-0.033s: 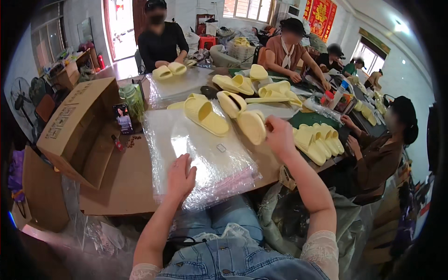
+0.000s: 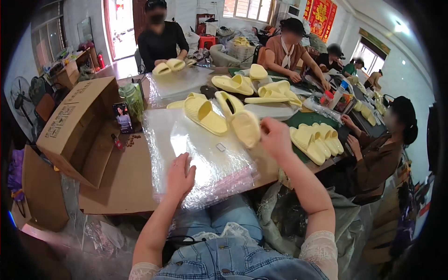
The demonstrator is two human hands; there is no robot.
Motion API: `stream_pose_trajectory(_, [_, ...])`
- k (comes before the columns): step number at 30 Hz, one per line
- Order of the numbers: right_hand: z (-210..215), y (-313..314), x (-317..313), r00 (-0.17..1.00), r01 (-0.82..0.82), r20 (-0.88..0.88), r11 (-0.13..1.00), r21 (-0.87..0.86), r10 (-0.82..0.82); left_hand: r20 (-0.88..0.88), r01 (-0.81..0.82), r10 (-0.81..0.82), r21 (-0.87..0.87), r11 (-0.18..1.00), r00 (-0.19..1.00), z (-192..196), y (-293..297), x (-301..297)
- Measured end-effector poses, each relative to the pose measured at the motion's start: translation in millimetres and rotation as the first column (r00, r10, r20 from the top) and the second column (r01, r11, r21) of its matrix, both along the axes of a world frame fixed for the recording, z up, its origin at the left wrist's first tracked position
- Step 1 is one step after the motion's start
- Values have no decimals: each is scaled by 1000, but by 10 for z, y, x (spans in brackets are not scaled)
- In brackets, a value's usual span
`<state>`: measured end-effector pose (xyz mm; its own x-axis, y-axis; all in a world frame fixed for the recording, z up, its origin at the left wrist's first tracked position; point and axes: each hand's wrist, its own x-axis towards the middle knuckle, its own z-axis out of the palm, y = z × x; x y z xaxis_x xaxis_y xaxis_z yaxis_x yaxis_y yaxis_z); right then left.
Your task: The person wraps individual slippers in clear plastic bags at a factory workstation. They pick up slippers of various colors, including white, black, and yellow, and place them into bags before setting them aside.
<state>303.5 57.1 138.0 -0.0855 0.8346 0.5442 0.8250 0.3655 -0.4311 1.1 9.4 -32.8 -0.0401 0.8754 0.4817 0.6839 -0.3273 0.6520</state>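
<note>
R hand [image 2: 275, 137] nearer: pale-yellow moulded foam slipper [image 2: 246, 129] immed. left of its fingers, long axis running approx. away-left from them; fingers curled at its edge, can't tell if clamped. L hand [image 2: 181, 176]: fingers apart, resting on glossy clear plastic sheets [image 2: 224, 165].

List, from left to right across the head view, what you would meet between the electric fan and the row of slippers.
Electric fan, cardboard box, smartphone, left hand, yellow slipper at the right hand, that hand itself, row of yellow slippers.
</note>
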Motion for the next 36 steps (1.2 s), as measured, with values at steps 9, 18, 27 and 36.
stream_pose_trajectory(9, [-469, 102, -533, 945, -321, 58, 946, -37, 323, 686, 341, -272, 37, 939, 675, -703, 430, -193])
stream_pose_trajectory(18, [-837, 647, -595, 836, -513, 175, 854, -83, 520, 792, 402, -337, 128, 907, 509, -611, 242, -161])
stream_pose_trajectory(27, [-817, 658, -1189, 647, -757, -220, 581, -297, 730, 990, 483, -121, 72, 873, 71, -437, 104, -118])
stream_pose_trajectory(36, [-962, 537, -1127, 632, -700, 254, 680, -219, 732, 972, 511, -216, 139, 848, 95, -656, 205, -163])
